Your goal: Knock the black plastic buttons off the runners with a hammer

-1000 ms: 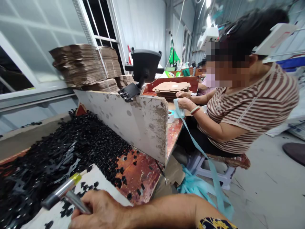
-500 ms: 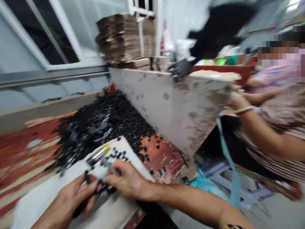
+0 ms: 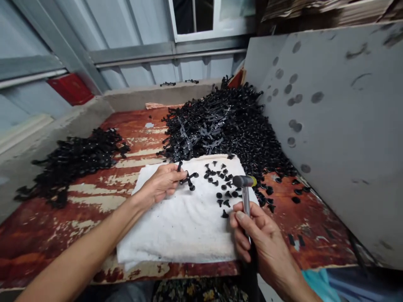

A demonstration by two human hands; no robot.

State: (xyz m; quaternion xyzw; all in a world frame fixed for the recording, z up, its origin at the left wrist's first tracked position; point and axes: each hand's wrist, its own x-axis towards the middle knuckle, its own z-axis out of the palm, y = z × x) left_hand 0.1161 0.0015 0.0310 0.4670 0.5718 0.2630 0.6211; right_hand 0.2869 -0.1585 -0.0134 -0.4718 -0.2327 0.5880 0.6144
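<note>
My left hand (image 3: 162,183) pinches a small black branched part with round ends (image 3: 189,181) above the left side of a folded white cloth (image 3: 176,235). In my right hand (image 3: 258,235) is a mallet (image 3: 245,188), gripped by its handle below the metal shaft; its head has one black face and one yellow face. Loose black knobs with short stems (image 3: 223,186) lie scattered over the cloth's right half, close to the mallet head.
A large heap of black parts (image 3: 217,121) rises behind the cloth, and a smaller pile of black branched parts (image 3: 82,161) lies at left. A grey-white board (image 3: 330,126) walls the right side. The red-brown tabletop (image 3: 126,134) is worn. A window (image 3: 195,16) is behind.
The view has swung left, and the co-worker is out of sight. My hands have moved apart, the left lifting the black part. The mallet, earlier low over the cloth, is now upright in my right hand.
</note>
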